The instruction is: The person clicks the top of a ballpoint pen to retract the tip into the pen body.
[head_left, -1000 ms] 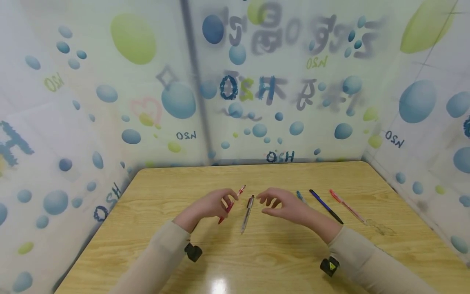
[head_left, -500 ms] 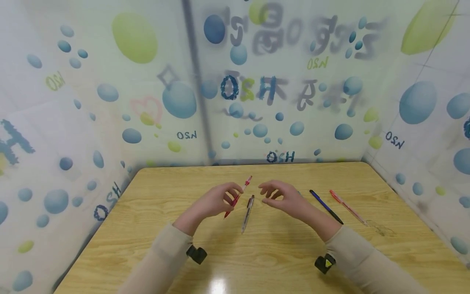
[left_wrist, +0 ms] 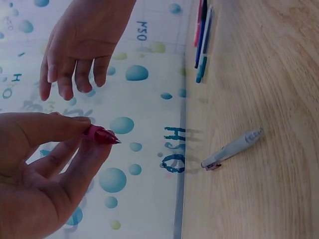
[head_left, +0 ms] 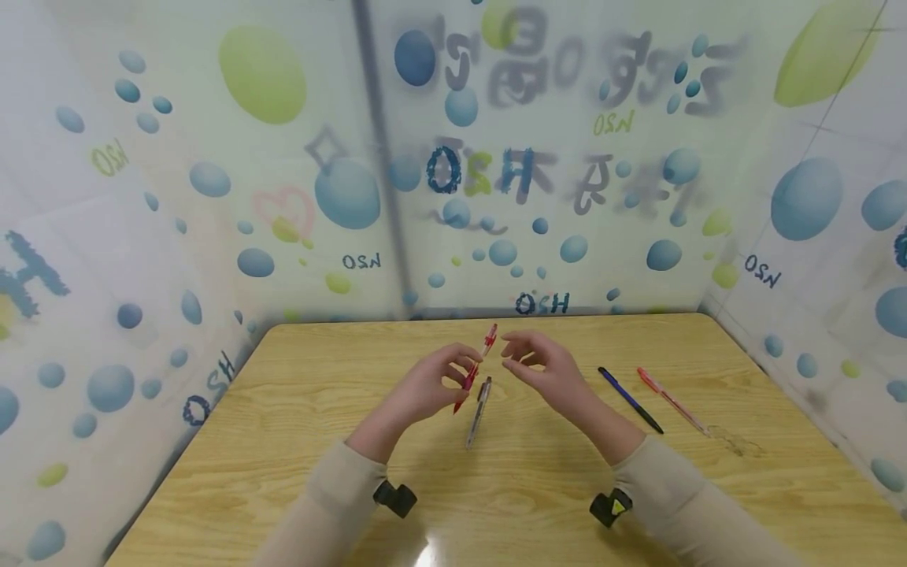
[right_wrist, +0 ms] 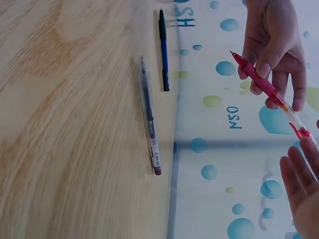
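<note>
My left hand [head_left: 435, 384] pinches a red pen [right_wrist: 264, 84] between thumb and fingers, up off the table. The pen is tilted, its writing tip toward me and its clip end pointing away. Close by that clip end are the fingertips of my right hand [head_left: 544, 361], which holds nothing, its fingers loosely bent. Beneath the two hands a clear pen [head_left: 478, 413] with a dark clip lies on the table. The left wrist view shows the red pen's tip [left_wrist: 107, 137] jutting past my left fingers, with the right hand [left_wrist: 89, 40] opposite.
On the right of the wooden table [head_left: 531, 504] lie a blue pen [head_left: 627, 398] and a light red pen [head_left: 669, 400]. A teal-tipped pen [left_wrist: 202, 69] is hidden behind my right hand in the head view. Another blue pen [right_wrist: 164, 50] shows in the right wrist view. Patterned sheets surround the table.
My left hand has raised the red pen and carried it right and away from me. My right hand has also moved a little farther away, now beside the pen's clip end.
</note>
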Available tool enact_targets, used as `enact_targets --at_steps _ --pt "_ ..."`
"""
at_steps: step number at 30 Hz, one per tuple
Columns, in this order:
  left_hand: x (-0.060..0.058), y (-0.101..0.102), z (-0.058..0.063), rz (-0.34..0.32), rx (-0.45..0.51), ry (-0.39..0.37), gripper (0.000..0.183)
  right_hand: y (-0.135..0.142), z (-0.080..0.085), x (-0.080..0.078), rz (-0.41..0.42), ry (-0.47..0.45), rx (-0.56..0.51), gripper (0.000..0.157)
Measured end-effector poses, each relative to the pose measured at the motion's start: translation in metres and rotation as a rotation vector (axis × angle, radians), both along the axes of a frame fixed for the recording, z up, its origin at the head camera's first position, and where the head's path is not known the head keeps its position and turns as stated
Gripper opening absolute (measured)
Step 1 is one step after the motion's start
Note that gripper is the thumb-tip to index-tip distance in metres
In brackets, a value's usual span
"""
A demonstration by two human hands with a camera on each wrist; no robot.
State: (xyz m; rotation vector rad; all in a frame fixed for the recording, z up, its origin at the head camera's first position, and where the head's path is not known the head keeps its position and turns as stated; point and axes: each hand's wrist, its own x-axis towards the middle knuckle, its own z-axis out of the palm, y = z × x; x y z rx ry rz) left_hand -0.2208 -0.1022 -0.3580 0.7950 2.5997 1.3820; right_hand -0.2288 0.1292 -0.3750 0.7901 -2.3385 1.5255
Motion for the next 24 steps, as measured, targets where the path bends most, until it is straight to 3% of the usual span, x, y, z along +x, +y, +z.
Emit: enact_targets --at_steps 7,15,24 --pt "0.006 0.01 -0.002 -0.008 0.06 -0.01 0.046 -0.005 0.002 -0.001 -0.067 -0.002 -0.09 0.035" --pt "0.007 0.02 -0.008 0.012 0.178 -0.011 0.041 -0.008 0.005 -0.001 -0.07 -0.073 -0.15 0.042" --pt "0.007 0.03 -0.015 0.028 0.321 -0.054 0.036 -0.017 0.037 0.025 -0.064 -0.076 -0.149 0.045"
